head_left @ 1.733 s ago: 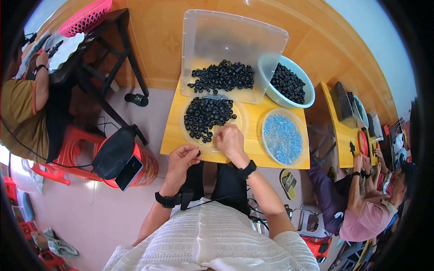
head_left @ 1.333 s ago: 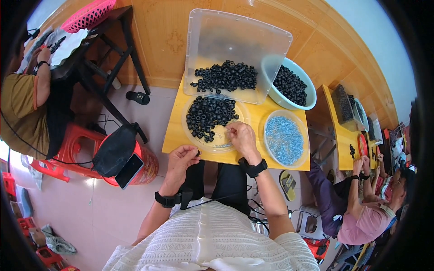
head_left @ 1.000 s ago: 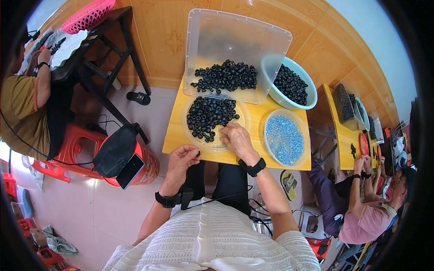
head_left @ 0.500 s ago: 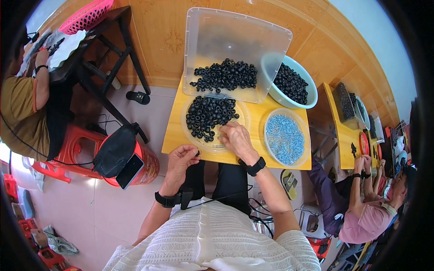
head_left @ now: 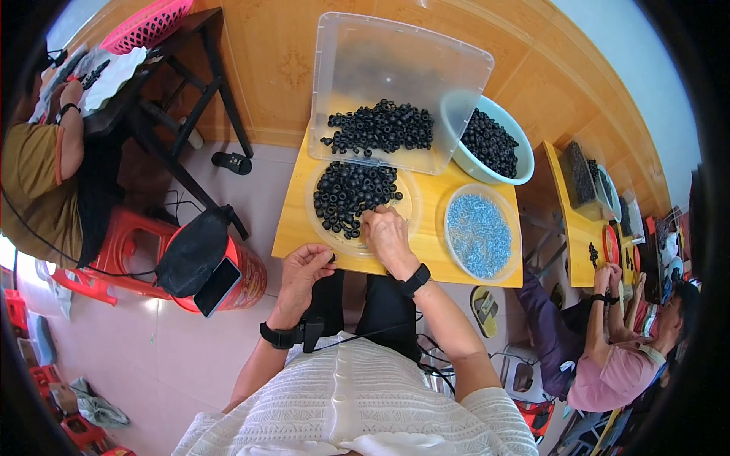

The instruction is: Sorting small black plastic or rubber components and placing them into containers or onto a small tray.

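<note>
- On the left a phone [head_left: 217, 287] lies tilted over the edge of a red bucket [head_left: 252, 281], against a black pouch [head_left: 194, 254]; I'd worry that a knock from the person's elbow or leg could send it to the floor.
- The left hand [head_left: 304, 267] is closed to a pinch, thumb against fingertips, on a small black bead [head_left: 332, 258] at the near edge of the yellow table [head_left: 293, 228]. If the grip loosens there, the bead could drop past the edge, towards the lap.
- The round clear tray [head_left: 409, 194] holds a heap of black beads [head_left: 351, 194] and reaches close to that same edge. A wrist pressing on its near rim might tip it.
- Behind it stands a big clear box [head_left: 395, 61] with more black beads [head_left: 384, 128], its near side close against the tray; pushing the tray back could shift both.
- The right hand [head_left: 388, 235] is bunched, fingers curled down into the tray's near part. Its fingertips are hidden, so I can't tell whether they hold anything; a fumble might scatter loose beads.
- Rightmost, a pale blue bowl [head_left: 523, 165] of black beads and a shallow dish [head_left: 516, 242] of tiny blue beads [head_left: 479, 232] sit near the table's side; a swinging right forearm could spill the dish.
</note>
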The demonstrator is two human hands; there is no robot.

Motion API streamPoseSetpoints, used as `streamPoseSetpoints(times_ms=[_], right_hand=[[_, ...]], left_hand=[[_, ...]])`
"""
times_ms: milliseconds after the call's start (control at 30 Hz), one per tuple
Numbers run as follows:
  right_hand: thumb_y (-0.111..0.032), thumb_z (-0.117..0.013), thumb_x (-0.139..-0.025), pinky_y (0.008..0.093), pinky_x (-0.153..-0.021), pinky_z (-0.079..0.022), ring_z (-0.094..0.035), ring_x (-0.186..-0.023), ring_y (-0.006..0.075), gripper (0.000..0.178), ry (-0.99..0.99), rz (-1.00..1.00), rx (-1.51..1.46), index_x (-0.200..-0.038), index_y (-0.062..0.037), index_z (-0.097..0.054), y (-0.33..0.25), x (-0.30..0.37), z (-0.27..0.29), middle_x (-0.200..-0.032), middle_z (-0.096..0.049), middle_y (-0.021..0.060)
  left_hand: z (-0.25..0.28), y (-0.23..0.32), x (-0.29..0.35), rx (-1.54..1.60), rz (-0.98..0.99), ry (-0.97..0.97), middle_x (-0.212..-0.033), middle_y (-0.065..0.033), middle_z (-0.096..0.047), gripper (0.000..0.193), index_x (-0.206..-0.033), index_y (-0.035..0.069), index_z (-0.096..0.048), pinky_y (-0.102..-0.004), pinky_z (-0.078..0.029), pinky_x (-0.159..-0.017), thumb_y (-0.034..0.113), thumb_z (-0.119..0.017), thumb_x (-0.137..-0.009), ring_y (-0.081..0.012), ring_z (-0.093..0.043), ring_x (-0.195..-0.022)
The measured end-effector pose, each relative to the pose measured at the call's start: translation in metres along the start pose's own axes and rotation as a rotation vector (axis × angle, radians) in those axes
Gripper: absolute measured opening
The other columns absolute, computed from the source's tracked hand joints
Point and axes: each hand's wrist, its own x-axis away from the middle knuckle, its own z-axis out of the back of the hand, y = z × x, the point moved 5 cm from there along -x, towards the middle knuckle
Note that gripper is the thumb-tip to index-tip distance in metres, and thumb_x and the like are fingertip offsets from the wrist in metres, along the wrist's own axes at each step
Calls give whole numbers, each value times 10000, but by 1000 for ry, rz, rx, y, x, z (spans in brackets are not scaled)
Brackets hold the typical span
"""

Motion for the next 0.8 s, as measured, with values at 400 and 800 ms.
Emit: streamPoseSetpoints(times_ms=[400,800], right_hand=[[21,-554,-615,394,-687,-458,-540,-764,326,94,44,28,-54,-699,-21,-545,-3,-4,-6,-747,-570,148],[17,-554,-611,384,-672,-467,-568,-747,313,116,46,-2,-97,-719,-24,-566,4,-5,-14,-743,-594,146]], left_hand=[[1,-1,0,-24,16,14,-801,-46,-637,106,-899,43,-607,-197,-491,-613,105,-623,-814,-98,-603,-670],[-1,-2,-1,1,23,-8,-790,-50,-634,114,-908,35,-601,-206,-502,-625,85,-624,-808,-108,-611,-687]])
